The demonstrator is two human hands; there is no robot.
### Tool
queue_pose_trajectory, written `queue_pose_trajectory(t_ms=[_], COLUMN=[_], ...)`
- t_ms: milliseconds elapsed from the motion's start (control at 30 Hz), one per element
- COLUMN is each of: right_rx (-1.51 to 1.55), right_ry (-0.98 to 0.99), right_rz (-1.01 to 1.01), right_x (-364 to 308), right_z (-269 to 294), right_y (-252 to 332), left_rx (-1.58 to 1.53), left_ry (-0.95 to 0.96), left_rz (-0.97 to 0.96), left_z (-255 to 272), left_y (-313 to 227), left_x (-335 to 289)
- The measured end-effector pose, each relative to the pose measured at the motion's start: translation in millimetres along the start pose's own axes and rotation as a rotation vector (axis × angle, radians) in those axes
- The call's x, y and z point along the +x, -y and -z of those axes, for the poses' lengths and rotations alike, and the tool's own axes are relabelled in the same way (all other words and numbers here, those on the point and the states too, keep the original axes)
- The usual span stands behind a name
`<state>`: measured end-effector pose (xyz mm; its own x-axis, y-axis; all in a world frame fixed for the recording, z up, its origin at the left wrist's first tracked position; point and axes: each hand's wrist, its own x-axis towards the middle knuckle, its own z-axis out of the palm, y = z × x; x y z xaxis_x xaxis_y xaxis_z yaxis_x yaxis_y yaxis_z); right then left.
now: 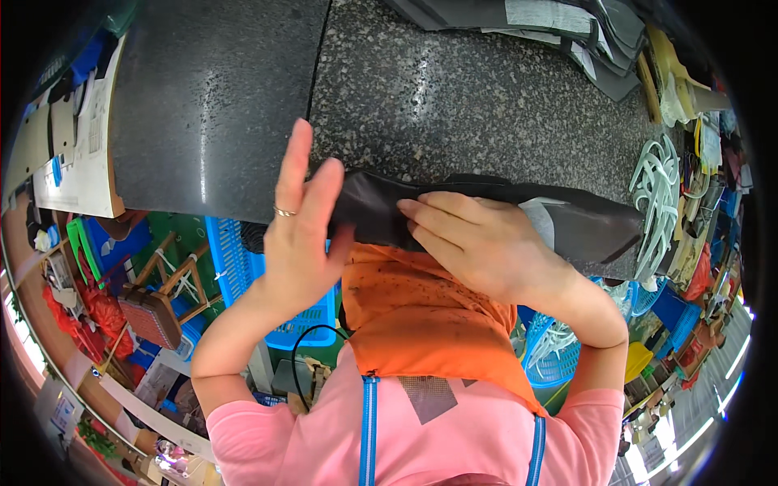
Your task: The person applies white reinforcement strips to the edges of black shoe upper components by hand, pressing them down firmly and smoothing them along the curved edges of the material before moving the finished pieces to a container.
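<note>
A long piece of black, slightly shiny sheet material [596, 223] lies along the near edge of the speckled dark table, with a pale grey patch [538, 217] showing beside my right wrist. My right hand [478, 235] rests flat on the middle of it, fingers stretched out and pointing left. At the material's left end is my left hand [304, 211], a ring on one finger. Its fingers are spread and point away from me; the fingertips are slightly blurred. Whether the left thumb touches the material, I cannot tell.
Dark cut sheets with pale paper [551, 16] are piled at the far right of the table [421, 97]. A bundle of pale green strips [656, 194] hangs at the right edge. Blue plastic baskets [551, 360] stand below on both sides. A wooden-framed seat [150, 316] is at lower left.
</note>
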<state>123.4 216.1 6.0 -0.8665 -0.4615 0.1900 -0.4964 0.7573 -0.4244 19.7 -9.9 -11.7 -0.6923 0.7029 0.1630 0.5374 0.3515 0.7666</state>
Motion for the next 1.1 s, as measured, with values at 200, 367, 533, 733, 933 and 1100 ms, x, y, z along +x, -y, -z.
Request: queue_pose_trajectory(t_ms=[200,367,533,733,933,1100], right_rx=[0.018,-0.111,-0.277,-0.382,-0.414,-0.320], right_ry=[0.197,0.145,-0.075,0.065,0.021,0.144], right_rz=[-0.041,-0.060,-0.099,-0.362,-0.378,-0.460], right_x=[26,40,-11,-43,-61,-62], right_z=[11,4,53,62,63,68], right_y=[0,7,19,17,-11,-20], left_rx=[0.355,0.330,0.657,0.038,0.261,0.092], left_ry=[-0.137,0.298,0.288,0.031,-0.047,0.110], left_rz=[-0.225,-0.215,0.043,-0.103,-0.355,-0.215], left_z=[47,12,25,-73,-78,-83], left_y=[13,-4,-28,-49,-50,-71], left_x=[3,-4,-5,24,20,48])
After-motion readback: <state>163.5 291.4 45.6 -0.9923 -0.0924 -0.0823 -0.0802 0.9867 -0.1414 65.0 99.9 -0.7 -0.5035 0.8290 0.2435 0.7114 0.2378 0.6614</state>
